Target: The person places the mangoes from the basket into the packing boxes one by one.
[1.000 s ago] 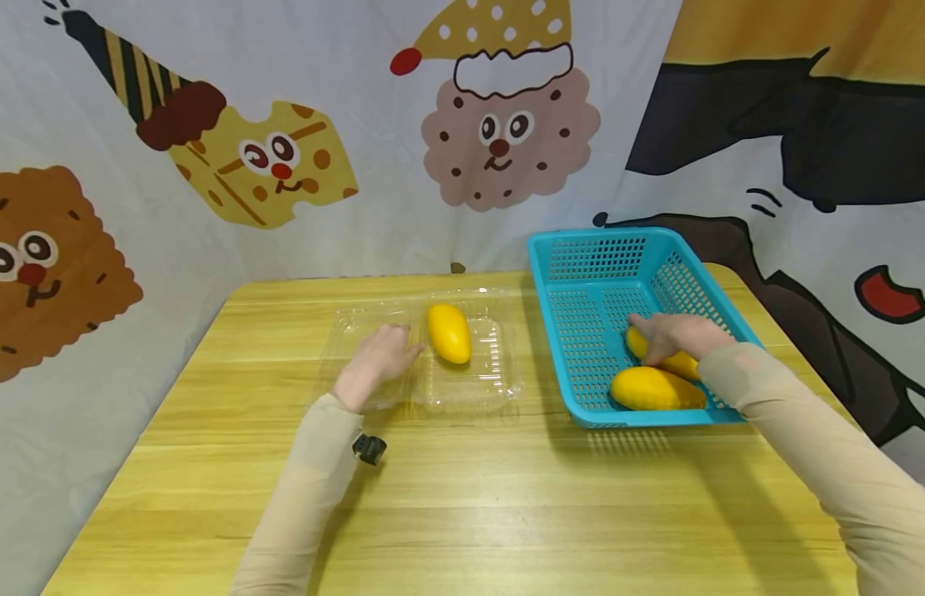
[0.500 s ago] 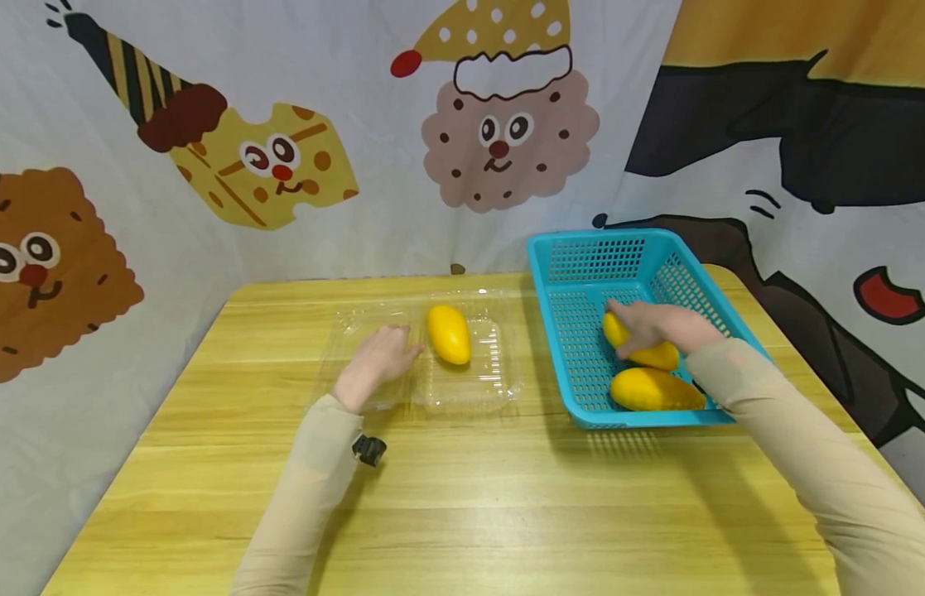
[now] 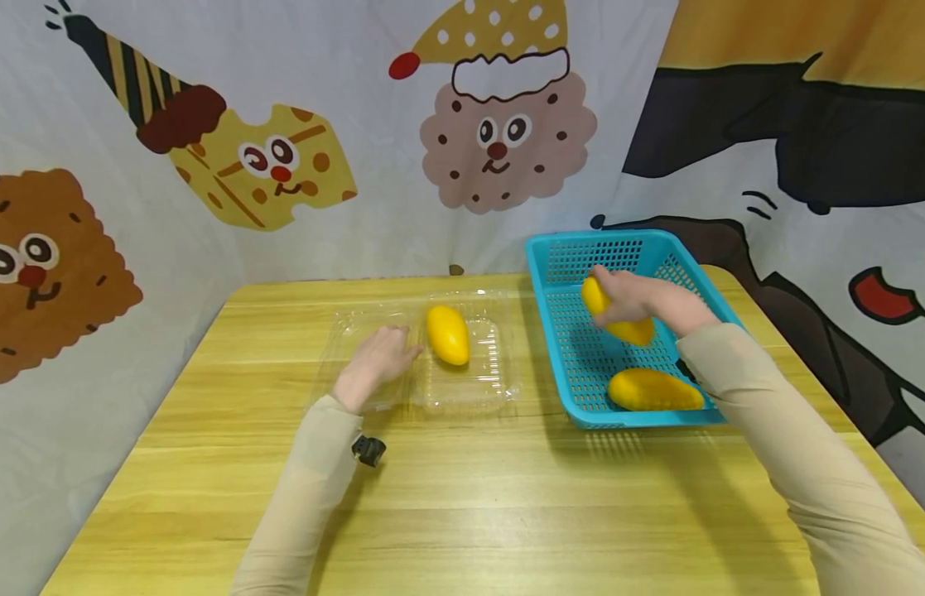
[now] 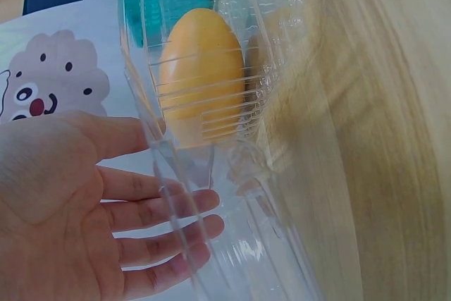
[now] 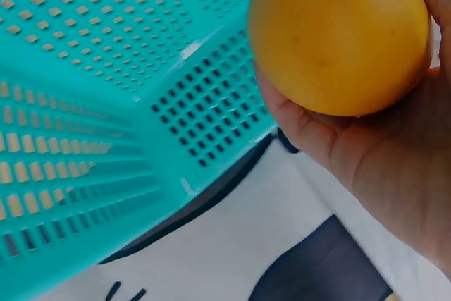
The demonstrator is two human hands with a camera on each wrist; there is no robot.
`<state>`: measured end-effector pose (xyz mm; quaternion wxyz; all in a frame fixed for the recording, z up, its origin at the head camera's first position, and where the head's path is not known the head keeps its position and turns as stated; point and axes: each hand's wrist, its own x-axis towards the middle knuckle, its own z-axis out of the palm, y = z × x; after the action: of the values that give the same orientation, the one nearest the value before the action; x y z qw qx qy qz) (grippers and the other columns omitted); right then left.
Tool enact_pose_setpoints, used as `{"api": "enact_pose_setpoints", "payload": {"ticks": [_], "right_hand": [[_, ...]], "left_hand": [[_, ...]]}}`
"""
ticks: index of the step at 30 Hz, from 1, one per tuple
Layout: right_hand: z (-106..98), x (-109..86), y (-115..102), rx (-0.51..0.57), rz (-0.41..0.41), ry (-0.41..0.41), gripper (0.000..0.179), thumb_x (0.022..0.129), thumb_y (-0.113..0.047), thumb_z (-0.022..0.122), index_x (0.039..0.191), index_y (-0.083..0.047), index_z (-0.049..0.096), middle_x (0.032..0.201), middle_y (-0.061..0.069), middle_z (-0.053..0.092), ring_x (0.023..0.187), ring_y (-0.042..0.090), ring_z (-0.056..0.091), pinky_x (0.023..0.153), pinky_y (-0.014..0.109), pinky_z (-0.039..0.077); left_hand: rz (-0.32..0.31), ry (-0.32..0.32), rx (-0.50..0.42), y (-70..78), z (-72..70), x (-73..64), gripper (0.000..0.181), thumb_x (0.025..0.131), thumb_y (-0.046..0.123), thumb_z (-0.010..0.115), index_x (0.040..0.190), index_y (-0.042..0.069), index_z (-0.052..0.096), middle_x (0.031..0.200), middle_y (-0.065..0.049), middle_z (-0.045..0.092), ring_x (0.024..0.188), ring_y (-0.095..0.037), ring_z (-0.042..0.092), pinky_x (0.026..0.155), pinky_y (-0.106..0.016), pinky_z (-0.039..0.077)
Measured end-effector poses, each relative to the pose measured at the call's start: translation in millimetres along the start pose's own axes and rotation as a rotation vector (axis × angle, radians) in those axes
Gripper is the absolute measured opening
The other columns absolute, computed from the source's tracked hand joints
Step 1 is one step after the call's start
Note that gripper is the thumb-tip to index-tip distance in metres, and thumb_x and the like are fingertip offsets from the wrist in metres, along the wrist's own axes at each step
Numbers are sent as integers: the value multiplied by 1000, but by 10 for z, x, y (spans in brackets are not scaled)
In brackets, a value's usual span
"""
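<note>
My right hand grips a yellow mango over the blue basket; in the right wrist view, fingers and thumb wrap round this mango. A second mango lies along the basket's near side. To the left, a clear plastic clamshell box lies opened on the table, with one mango in its right half. My left hand is at the box's left half, fingers loosely extended. In the left wrist view, those fingers overlap the plastic edge, just beside the mango.
The wooden table reaches back to a white cloth printed with cartoon food. The basket's raised walls stand right of the box, near the table's far right corner. A small black device sits at my left wrist.
My right hand has lifted a mango from beside the other one in the basket and moved it up and to the left. My left hand has stayed in place.
</note>
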<state>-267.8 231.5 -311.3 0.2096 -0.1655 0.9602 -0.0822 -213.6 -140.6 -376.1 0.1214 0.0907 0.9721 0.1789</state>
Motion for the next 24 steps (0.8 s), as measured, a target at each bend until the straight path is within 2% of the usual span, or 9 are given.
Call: {"api": "enact_pose_setpoints", "payload": {"ticks": [3, 9, 11, 14, 19, 24], "right_hand": [[-44, -7, -114, 18, -7, 25, 81, 85, -33, 64, 143, -4, 16, 108, 23, 51, 84, 28, 55, 63, 32, 52], [-111, -8, -341, 18, -2, 86, 81, 87, -33, 61, 146, -5, 13, 114, 24, 48, 85, 29, 53, 62, 31, 50], [-130, 8, -419, 18, -3, 102, 82, 88, -35, 61, 147, -5, 13, 116, 25, 48, 86, 30, 53, 63, 32, 50], [-146, 53, -532, 23, -6, 121, 85, 88, -39, 60, 148, -5, 11, 122, 26, 46, 91, 32, 53, 68, 37, 52], [-153, 133, -712, 31, -6, 145, 87, 89, -44, 58, 149, -5, 8, 140, 29, 35, 107, 35, 49, 89, 49, 48], [-140, 185, -870, 48, 3, 158, 83, 89, -43, 58, 146, -5, 12, 133, 27, 40, 100, 34, 51, 84, 46, 49]], "left_hand": [[-3, -2, 2, -2, 4, -2, 58, 98, 31, 51, 140, -7, 39, 127, -28, 56, 53, -12, 41, 51, -26, 44], [-7, -7, 8, 1, 7, -4, 58, 98, 31, 51, 139, -7, 40, 110, -24, 61, 50, -9, 38, 49, -24, 43], [-5, -5, 9, -1, 8, -6, 57, 98, 31, 51, 139, -8, 40, 110, -24, 61, 49, -9, 38, 49, -24, 43], [0, -1, 12, -3, 11, -10, 57, 98, 30, 51, 138, -8, 40, 114, -26, 61, 50, -10, 38, 49, -25, 43], [-2, -1, 21, -2, 12, -9, 57, 98, 30, 51, 139, -8, 39, 126, -29, 56, 52, -12, 40, 50, -25, 43], [-4, -12, 14, 4, 9, -1, 58, 98, 30, 51, 140, -8, 37, 124, -28, 57, 49, -9, 37, 48, -23, 42]]}}
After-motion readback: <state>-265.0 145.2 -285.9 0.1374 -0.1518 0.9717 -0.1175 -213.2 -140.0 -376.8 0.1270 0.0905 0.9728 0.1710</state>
